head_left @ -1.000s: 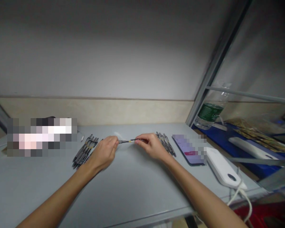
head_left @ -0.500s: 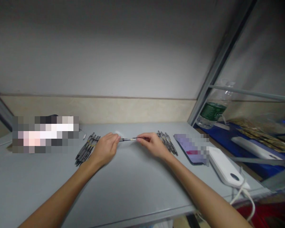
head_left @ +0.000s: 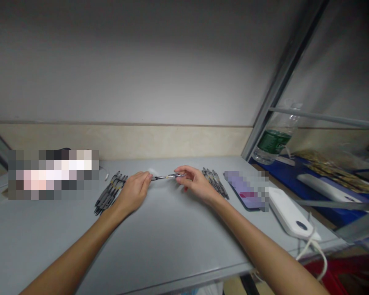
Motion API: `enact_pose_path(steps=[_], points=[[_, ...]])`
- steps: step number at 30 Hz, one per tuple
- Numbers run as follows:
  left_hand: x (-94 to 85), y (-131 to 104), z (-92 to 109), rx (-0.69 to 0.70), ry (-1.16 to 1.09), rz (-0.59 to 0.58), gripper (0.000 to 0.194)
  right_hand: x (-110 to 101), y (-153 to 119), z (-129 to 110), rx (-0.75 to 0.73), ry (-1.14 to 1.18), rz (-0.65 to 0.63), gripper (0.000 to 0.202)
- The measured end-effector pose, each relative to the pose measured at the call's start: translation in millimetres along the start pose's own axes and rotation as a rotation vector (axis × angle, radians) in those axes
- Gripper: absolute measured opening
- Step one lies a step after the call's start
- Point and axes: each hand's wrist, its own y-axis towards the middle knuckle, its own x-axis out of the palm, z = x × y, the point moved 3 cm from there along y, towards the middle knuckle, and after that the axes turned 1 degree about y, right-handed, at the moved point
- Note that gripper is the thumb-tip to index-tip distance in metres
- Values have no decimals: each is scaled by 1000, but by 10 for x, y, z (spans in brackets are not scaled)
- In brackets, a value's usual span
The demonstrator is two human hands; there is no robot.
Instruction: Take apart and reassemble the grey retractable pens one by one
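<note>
Between my two hands a slim pen point(head_left: 164, 177) is held level above the grey table. My left hand point(head_left: 135, 189) is closed round its left end. At the pen's right end, my right hand point(head_left: 194, 183) has thumb and forefinger around the tip, with the other fingers loosely curled. Beside my left hand lies a pile of grey and black pens point(head_left: 109, 194). A smaller row of similar pens point(head_left: 215, 182) lies just right of my right hand.
Right of the pens are a phone point(head_left: 244, 192) and a white power bank point(head_left: 290, 213) with a cable. A bottle with a green label point(head_left: 274, 141) stands by the metal rail point(head_left: 320, 116). A blurred-out object point(head_left: 53, 174) is at the back left of the table point(head_left: 160, 246).
The fingers of my right hand have loosened and spread somewhat at the pen's right end, uncovering more of it. My left hand keeps its hold. The view has shifted slightly.
</note>
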Motion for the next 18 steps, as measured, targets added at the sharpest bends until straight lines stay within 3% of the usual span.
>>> enact_pose_path(steps=[4,8,10,14,16,18], points=[[14,-12,7,33,19,-27,34,23,-7,41,135,-81,-39,42],[34,-11,0,46,21,-46,33,9,-12,14,30,-61,-11,31],[38,-11,-14,38,22,-42,33,-9,-15,-12,-7,-34,15,41],[51,-17,-28,30,22,-48,33,-6,-10,12,121,-81,-41,36],[59,-18,-26,32,20,-52,32,-9,-5,18,120,-95,-49,37],[62,-14,-24,28,20,-50,33,-23,-1,5,64,-79,-16,26]])
